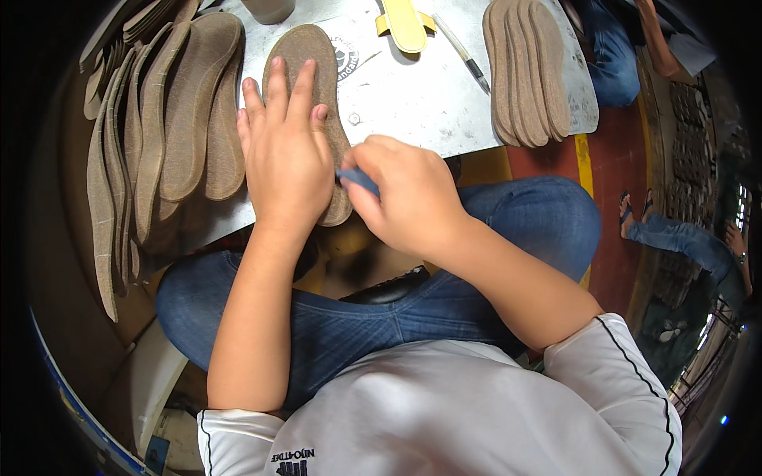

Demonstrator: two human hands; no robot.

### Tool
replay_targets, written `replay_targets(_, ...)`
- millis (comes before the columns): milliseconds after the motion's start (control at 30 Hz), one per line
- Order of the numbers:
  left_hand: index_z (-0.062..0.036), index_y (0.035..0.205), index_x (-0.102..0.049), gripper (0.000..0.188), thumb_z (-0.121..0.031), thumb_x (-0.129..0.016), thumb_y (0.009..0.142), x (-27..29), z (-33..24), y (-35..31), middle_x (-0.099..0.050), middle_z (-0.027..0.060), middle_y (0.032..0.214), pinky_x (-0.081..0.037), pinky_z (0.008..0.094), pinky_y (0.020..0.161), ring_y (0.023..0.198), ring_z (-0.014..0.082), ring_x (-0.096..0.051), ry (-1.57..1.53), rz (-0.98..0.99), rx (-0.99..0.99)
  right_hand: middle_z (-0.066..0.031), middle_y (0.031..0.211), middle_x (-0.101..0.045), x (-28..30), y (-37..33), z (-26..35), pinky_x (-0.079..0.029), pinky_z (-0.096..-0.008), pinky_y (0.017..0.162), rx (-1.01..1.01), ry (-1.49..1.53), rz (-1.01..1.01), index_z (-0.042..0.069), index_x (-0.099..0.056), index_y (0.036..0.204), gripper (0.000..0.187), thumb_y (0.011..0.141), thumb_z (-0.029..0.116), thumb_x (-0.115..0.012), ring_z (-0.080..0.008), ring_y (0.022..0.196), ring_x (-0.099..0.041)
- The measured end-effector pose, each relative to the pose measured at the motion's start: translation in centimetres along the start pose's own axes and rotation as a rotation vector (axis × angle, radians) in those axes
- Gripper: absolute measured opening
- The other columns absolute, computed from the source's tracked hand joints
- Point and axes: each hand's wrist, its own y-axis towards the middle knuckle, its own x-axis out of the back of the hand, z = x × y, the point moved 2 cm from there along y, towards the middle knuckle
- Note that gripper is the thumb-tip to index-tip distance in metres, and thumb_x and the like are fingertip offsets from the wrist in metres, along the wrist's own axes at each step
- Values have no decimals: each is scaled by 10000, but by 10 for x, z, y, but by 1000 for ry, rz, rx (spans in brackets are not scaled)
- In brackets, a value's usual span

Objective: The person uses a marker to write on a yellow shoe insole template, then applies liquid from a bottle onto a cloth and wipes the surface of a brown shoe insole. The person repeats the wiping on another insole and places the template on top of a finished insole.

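Observation:
A brown insole (304, 55) lies flat on the grey metal table (413, 95), toe pointing away from me. My left hand (284, 151) presses down on it with fingers spread flat. My right hand (405, 194) is closed around a small blue-grey tool (359, 180) whose tip touches the insole's heel edge, just right of my left hand. The heel end of the insole hangs slightly over the table's near edge.
A fanned stack of brown insoles (171, 119) fills the left of the table, another stack (528, 67) the right. A yellow insole shape (405, 24) and a pen (464, 54) lie at the back. Another person's legs (675, 238) are at the right.

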Motion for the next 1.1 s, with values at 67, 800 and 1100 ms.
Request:
replay_targets(67, -168, 1720, -604, 530, -257, -610, 1198, 1, 0, 0, -483, 214, 1843, -286, 691, 1397, 1701, 566, -388, 6, -3, -2, -160, 1016, -758, 5, -6, 2, -627, -527, 823, 16, 16, 85, 47, -759, 1042, 145, 956, 135, -836, -412, 934, -777)
replay_targets(800, -171, 1716, -611, 527, -259, -608, 1197, -2, 1, -1, -489, 218, 1837, -284, 690, 1397, 1709, 562, -372, 10, -9, -8, -147, 1015, -755, -1, -10, -3, -642, -534, 792, 66, 6, 24, 52, -738, 1068, 212, 934, 156, -866, -425, 853, -774)
replay_targets(1100, -176, 1714, -611, 523, -266, -606, 1199, -3, 2, -1, -498, 215, 1831, -293, 691, 1392, 1700, 565, -385, 6, -27, -10, -151, 1034, -751, -9, 10, -4, -632, -520, 734, 47, -107, -167, 64, -712, 1106, 275, 917, 152, -891, -410, 849, -776)
